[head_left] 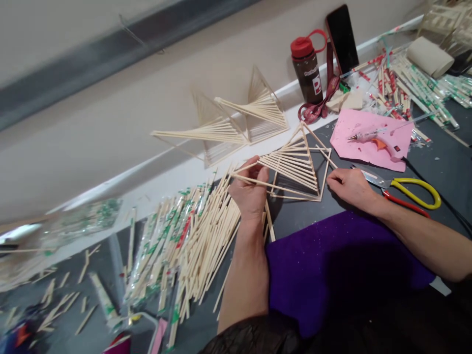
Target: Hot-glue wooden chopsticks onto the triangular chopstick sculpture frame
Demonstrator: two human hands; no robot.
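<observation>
In the head view, my left hand (251,192) is closed around the left end of a framework of wooden chopsticks (291,169). Its sticks fan out in a twisted row between triangular sides. My right hand (350,187) is closed at the right of the framework, fingers together at the lower end of a slanting chopstick (320,146) that runs up to the top corner. The exact grip of its fingertips is hidden. Beneath my forearms lies a purple cloth (306,265). Scissors (387,187) with yellow and red handles lie just beyond my right hand.
A glue gun (387,146) rests on a pink sheet (344,132). Loose chopsticks (212,246) and wrapped chopsticks (158,241) are heaped at left. Two finished-looking stick frames (221,130) lean by the wall. Behind stand a bottle (308,73) and a phone (342,39).
</observation>
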